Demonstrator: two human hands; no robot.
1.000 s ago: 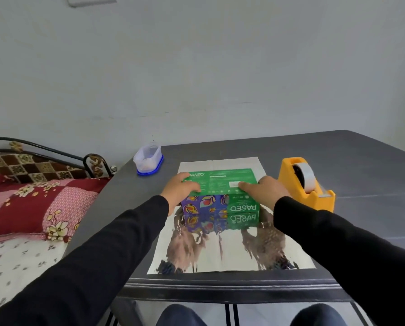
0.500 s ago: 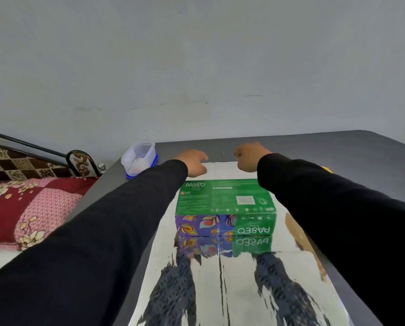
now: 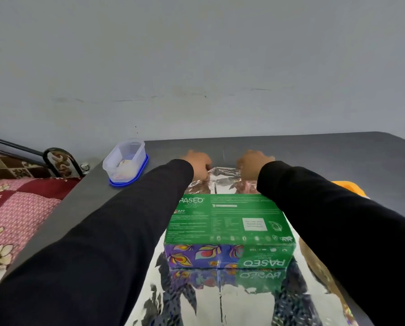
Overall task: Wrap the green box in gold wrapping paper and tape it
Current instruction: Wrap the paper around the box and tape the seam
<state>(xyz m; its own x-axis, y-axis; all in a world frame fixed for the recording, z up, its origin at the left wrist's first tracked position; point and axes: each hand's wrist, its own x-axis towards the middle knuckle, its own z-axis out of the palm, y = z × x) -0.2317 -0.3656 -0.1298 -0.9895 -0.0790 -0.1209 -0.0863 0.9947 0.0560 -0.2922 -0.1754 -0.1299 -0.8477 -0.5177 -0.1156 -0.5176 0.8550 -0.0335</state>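
Head view, looking forward and down over a dark grey, matte table set against a plain pale wall. At centre, a rectangular cardboard green box, smooth and printed, "PASEO" on top and again upside down on the near side, beside a purple panel of leaf shapes; lying flat on the wrapping paper, well in from the near edge. Paper shiny, foil-like and mirror-bright rather than plainly gold here, creased down the middle, reflecting box and sleeves in broken dark streaks. Beyond the box, far edge of the sheet lifted off the table and crinkled into small ridges. Left hand at that far edge, fingers curled down and clamped on the raised foil. Right hand alongside, a short gap between the two, knuckles up, fingers likewise bent over and gripping the same edge; fingertips themselves hidden behind the knuckles. Both forearms in smooth black sleeves, reaching across either side of the box. Far left on the table corner, a translucent rounded plastic container resting upside down on its blue lid. Right of the box, only an orange sliver of a tape dispenser showing above the sleeve. Off the table's left, a patchwork floral bedspread, pink and maroon, under a curved black metal bed frame.
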